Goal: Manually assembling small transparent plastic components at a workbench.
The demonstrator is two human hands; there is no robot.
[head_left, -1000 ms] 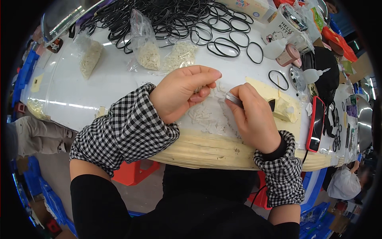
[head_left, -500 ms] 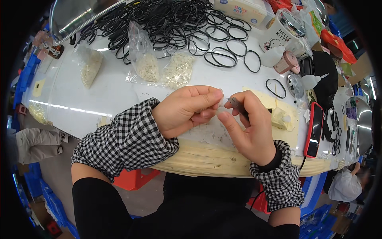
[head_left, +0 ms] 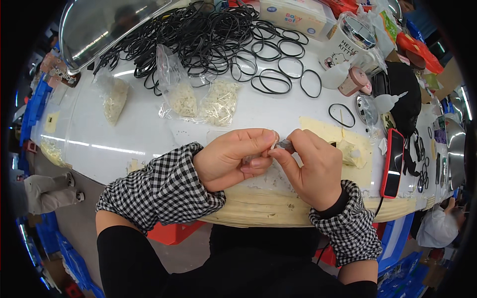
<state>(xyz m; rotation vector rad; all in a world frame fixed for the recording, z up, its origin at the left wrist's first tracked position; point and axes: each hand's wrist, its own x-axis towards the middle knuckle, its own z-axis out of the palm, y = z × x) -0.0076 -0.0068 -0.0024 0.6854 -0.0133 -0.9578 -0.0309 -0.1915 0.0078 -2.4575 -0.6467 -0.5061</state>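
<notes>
My left hand [head_left: 231, 155] is closed in a pinch, with a tiny whitish piece [head_left: 274, 144] between thumb and forefinger. A small flat grey metal tool [head_left: 286, 145] sits in the grip of my right hand [head_left: 316, 171], its tip touching or very close to the whitish piece. Most of that tool is hidden by the fingers, so its exact kind does not show. Both hands are over the table's near edge. Beyond them lie clear plastic bags [head_left: 220, 103] of small cream-coloured pieces, and another such bag [head_left: 116, 101] farther left.
Black rubber rings [head_left: 198, 44] form a tangled heap at the back, with loose ones to its right. At right are a red-cased phone [head_left: 393, 164], a squeeze bottle [head_left: 386, 103], a white canister [head_left: 343, 47] and a yellowish pad [head_left: 365, 171]. A tissue box [head_left: 298, 19] stands behind.
My right thumb and fingers have closed in around the grey tool, and its tip has come to the whitish piece. Both hands sit slightly lower in the picture.
</notes>
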